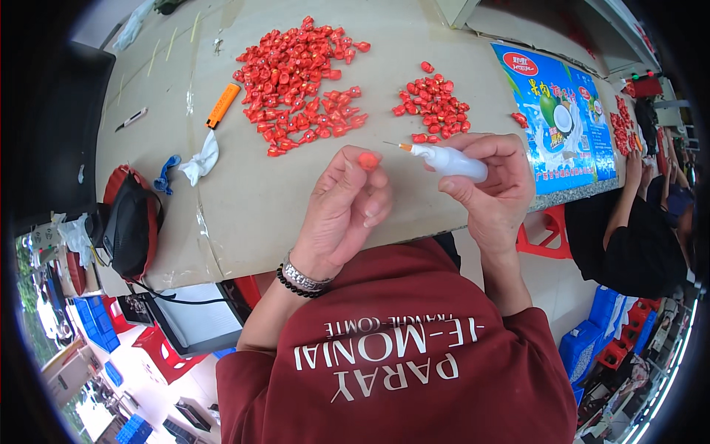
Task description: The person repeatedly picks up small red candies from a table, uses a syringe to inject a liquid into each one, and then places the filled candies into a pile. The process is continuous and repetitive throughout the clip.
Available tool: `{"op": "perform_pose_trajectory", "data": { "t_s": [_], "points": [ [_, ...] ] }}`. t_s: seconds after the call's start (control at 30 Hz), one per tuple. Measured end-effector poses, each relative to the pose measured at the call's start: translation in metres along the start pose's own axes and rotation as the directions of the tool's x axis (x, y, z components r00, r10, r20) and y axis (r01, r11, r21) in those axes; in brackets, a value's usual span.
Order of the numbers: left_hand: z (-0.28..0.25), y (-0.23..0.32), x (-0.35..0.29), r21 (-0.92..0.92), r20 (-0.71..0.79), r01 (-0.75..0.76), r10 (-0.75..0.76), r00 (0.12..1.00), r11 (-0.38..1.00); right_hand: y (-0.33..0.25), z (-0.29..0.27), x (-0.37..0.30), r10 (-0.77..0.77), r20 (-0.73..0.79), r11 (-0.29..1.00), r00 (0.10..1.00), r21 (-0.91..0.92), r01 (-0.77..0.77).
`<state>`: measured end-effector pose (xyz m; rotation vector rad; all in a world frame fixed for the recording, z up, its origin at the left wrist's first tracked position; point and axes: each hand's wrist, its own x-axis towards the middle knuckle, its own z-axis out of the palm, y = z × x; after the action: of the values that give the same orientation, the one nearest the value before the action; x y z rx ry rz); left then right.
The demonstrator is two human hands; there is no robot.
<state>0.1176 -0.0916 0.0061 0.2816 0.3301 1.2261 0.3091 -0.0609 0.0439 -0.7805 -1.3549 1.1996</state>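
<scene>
Between the fingertips of my left hand [346,200] is a small red plastic piece [367,160], its underside hidden by the fingers. My right hand [497,177] is wrapped round a white squeeze bottle [457,164] with an orange collar and a thin needle tip. The bottle lies tilted, its needle aimed left toward the red piece, with a small gap between them. Beyond my left hand spreads a large pile of similar red pieces [288,78]. A smaller pile [435,103] lies past the bottle.
An orange utility knife [222,106], a crumpled white tissue [200,158], a blue scrap [167,175] and a pen [132,119] lie on the left of the table. A black and red bag [132,222] hangs at its left edge. At right are a blue printed sheet [566,122] and another person [629,229].
</scene>
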Motion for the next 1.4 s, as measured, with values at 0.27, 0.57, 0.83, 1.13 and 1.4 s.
{"op": "perform_pose_trajectory", "data": {
  "t_s": [0.27, 0.57, 0.83, 1.13, 1.4],
  "points": [
    [0.005, -0.004, -0.006, 0.040, -0.105, 0.008, -0.004, 0.995, 0.999, 0.002, 0.003, -0.004, -0.065, -0.066, 0.982, 0.996, 0.172, 0.076],
    [0.001, -0.007, -0.009, -0.006, -0.041, 0.010, -0.010, 0.999, 1.000, 0.007, 0.006, -0.009, -0.262, -0.064, 0.965, 0.963, -0.046, 0.259],
    [0.001, -0.005, -0.011, -0.138, -0.061, 0.059, -0.068, 0.996, 0.989, 0.004, 0.005, -0.014, -0.318, -0.003, 0.947, 0.948, -0.042, 0.317],
    [0.000, -0.008, -0.013, -0.175, -0.060, 0.124, -0.136, 0.989, 0.977, 0.006, 0.009, -0.014, -0.433, 0.074, 0.879, 0.898, -0.183, 0.439],
    [0.004, -0.007, -0.014, -0.137, -0.072, 0.130, -0.141, 0.987, 0.982, 0.005, 0.011, -0.014, -0.475, 0.101, 0.836, 0.874, -0.257, 0.484]
  ]
}}
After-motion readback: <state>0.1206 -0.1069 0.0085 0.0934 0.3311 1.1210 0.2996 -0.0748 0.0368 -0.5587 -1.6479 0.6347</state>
